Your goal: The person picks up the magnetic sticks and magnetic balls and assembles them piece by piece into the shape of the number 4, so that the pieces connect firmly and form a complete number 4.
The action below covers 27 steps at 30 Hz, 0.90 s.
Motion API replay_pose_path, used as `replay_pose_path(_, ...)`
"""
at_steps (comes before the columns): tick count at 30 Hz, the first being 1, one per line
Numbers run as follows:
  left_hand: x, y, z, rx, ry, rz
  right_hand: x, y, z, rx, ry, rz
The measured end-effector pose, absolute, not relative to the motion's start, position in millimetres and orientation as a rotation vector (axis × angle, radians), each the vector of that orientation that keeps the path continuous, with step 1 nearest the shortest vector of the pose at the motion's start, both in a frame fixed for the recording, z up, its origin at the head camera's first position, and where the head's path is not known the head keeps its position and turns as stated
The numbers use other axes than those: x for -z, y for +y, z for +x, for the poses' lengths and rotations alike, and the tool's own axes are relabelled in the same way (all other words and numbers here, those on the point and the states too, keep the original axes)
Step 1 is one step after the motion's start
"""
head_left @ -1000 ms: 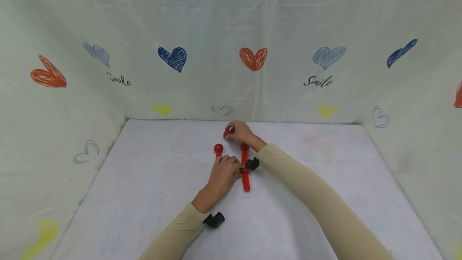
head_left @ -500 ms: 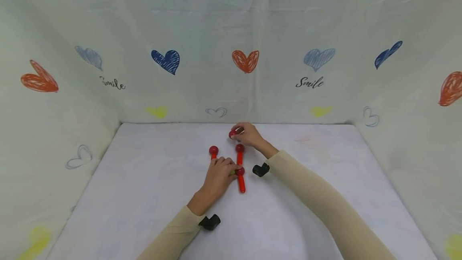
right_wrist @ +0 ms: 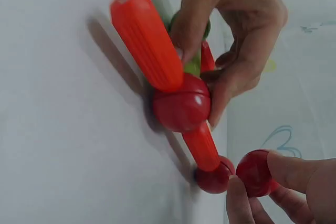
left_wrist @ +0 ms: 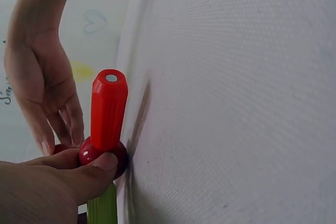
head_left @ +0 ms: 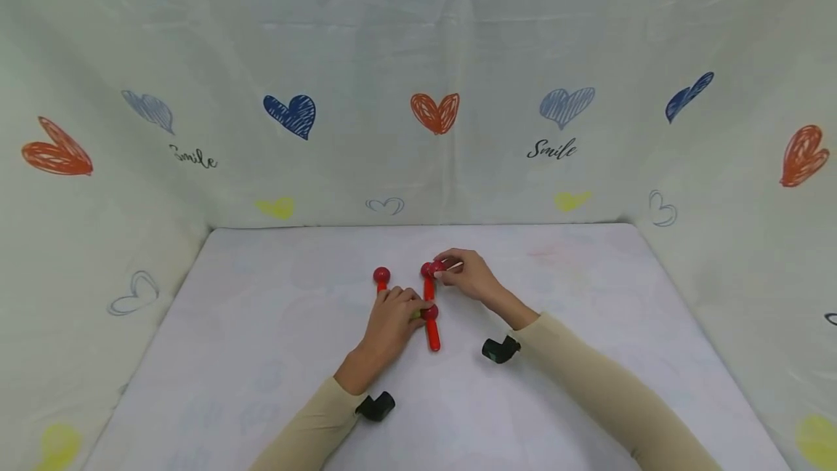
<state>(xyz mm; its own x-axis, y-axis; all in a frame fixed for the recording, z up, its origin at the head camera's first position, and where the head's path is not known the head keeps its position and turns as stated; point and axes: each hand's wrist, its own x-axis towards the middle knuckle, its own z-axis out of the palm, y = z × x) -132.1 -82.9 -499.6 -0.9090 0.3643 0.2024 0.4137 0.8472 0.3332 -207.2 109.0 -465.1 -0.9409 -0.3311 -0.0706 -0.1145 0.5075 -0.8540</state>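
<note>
My left hand (head_left: 389,322) pinches a red ball (head_left: 430,311) of a magnetic stick-and-ball structure, thumb on one side in the left wrist view. From that ball a red stick (head_left: 433,336) points toward me, another red stick (right_wrist: 202,148) runs away, and a green stick (left_wrist: 102,205) goes off sideways. A further red ball (right_wrist: 212,176) ends the far stick. Beside it my right hand (head_left: 476,278) pinches a loose red ball (right_wrist: 255,172) between thumb and fingers; whether the two balls touch I cannot tell. Behind my left hand a green ball (right_wrist: 206,29) is partly hidden.
To the left, another red ball (head_left: 381,275) tops a red stick partly covered by my left hand. The structure is on a white table (head_left: 261,355), with a heart-printed cloth (head_left: 366,166) hanging behind. A dark wrist camera (head_left: 500,349) sits at each sleeve.
My right hand has drawn back toward me and rightward, bringing its red ball beside the far ball of the structure. My left hand keeps its hold; the head view has shifted slightly.
</note>
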Motion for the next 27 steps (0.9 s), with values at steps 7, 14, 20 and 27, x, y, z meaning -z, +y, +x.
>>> replay_pose_path(7,499,-84,-131,0.597,-2.885,-0.604,471,124,-179,1.430,2.520,-0.320)
replay_pose_path(14,500,-83,-131,0.574,-2.893,-0.595,482,136,-151,1.436,2.494,-0.313)
replay_pose_path(20,501,-84,-131,0.592,-2.886,-0.595,488,141,-128,1.424,2.431,-0.393)
replay_pose_path(27,503,-84,-130,0.540,-2.860,-0.617,490,143,-105,1.422,2.349,-0.399)
